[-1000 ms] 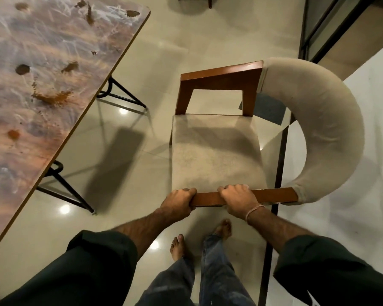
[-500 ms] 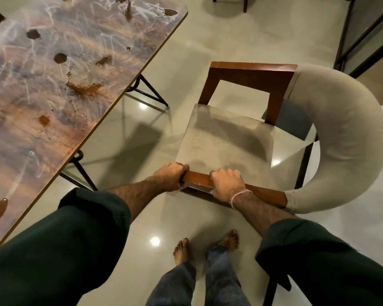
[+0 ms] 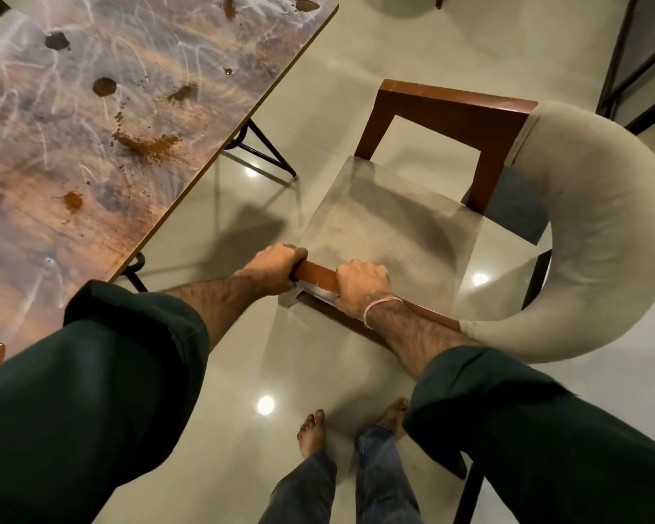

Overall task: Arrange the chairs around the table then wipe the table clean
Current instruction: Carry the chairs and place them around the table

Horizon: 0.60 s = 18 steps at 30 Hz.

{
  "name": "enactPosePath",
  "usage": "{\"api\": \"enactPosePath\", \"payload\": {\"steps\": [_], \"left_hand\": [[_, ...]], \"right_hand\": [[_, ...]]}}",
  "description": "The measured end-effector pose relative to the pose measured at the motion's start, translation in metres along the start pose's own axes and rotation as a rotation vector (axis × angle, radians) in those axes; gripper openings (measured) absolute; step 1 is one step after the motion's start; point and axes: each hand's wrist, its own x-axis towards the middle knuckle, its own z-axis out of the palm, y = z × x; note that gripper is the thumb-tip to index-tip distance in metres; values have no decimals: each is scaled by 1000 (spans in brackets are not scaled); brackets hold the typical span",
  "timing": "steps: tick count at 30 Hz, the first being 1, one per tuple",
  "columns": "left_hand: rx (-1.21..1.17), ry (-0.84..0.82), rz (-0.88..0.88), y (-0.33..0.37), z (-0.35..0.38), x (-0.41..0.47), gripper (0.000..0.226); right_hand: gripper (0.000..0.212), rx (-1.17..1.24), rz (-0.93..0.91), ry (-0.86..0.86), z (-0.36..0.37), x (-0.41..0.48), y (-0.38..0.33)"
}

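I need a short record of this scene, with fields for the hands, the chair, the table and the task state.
left hand: grips the near wooden armrest of the chair
right hand: grips the same armrest, beside the left hand
chair: beside the table, apart from it
table: brown stains on top, not yet wiped

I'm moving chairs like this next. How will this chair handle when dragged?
Probably stiff: the chair has a solid wood frame. Likely heavyish, since left hand and right hand both grip one armrest. May slide easily on the glossy floor.
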Motion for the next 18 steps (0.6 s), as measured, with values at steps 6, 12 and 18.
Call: {"api": "enactPosePath", "payload": {"steps": [6,12,18], "left_hand": [[-200,78,-204,9,12,-6,40],[-962,395,-748,64,32,-33,81],[-1644,264,-981,160,56,-45,41]], "right_hand": [[37,96,19,2,3,-10,5],[42,266,53,-13,1,-50,35],[39,423,136,63,-9,-101,103]]}}
